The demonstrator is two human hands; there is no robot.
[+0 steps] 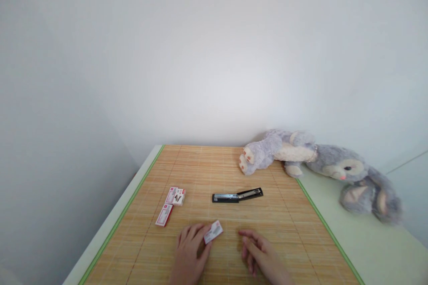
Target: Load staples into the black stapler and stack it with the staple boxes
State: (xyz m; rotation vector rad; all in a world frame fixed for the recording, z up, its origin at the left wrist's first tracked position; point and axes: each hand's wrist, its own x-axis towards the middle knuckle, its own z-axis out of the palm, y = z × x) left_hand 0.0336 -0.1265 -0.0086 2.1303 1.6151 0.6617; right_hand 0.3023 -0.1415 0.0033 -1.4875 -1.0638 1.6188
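Observation:
My left hand (191,251) pinches a small white and red staple box (213,231) between thumb and fingers, low over the bamboo mat. To its right, my right hand (261,254) holds nothing. Its index finger reaches toward the box with the thumb apart from it, and the other fingers are loosely curled. Beyond both hands lies a black stapler (226,198), swung wide open, its metal track showing. At the left, more small boxes (164,214) lie together, and a white one (179,197) with a dark picture touches them.
A bamboo mat (200,164) with green edging covers much of the pale table (374,240). At the back right a grey plush rabbit (294,151) lies on its side, partly on the mat. White walls (214,53) stand behind and at the left.

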